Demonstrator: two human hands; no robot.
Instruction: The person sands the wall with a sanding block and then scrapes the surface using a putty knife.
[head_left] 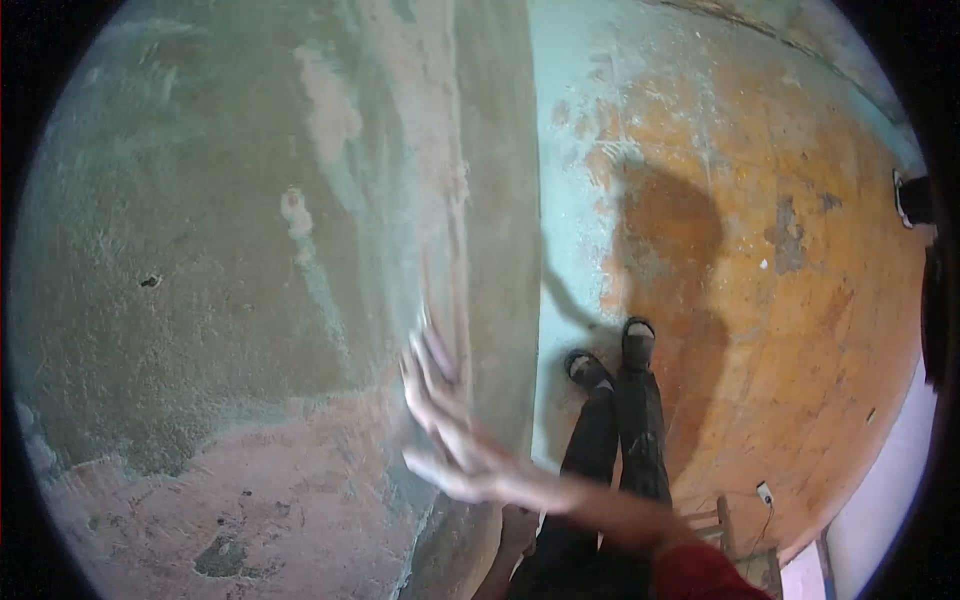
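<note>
The right hand (pixel 452 430) lies open against the wall (pixel 230 250), fingers (pixel 425 365) spread and pointing to 11 o'clock, with nothing gripped; its outline is blurred. The wall fills the view from 7 to 12 o'clock of the hand, with rough green skim above, bare pink patches (pixel 250 490) at 8 o'clock and a small hole (pixel 150 281) at 10 o'clock. Just at 3 o'clock runs the wall's edge (pixel 500 250), top to bottom of the view. Judgement: contact is best kept flat and light — palm and all fingers down, pressure even — so that ridges and loose skim are felt and not broken off. Fingertips are best kept clear of the edge, where the coat looks thinnest. At 5 o'clock, what may be the left hand (pixel 515 535) shows as a skin-toned shape, and it cannot be told whether it is open or closed. Farther along 5 o'clock is the red sleeve (pixel 700 575). Beyond the edge, at 2 o'clock, both shoes (pixel 638 342) stand on the orange floor (pixel 800 330), and a wooden frame (pixel 722 520) lies at 4 o'clock. Weight should sit over both feet, since a long reach toward 10 o'clock would likely unbalance the stance.
</note>
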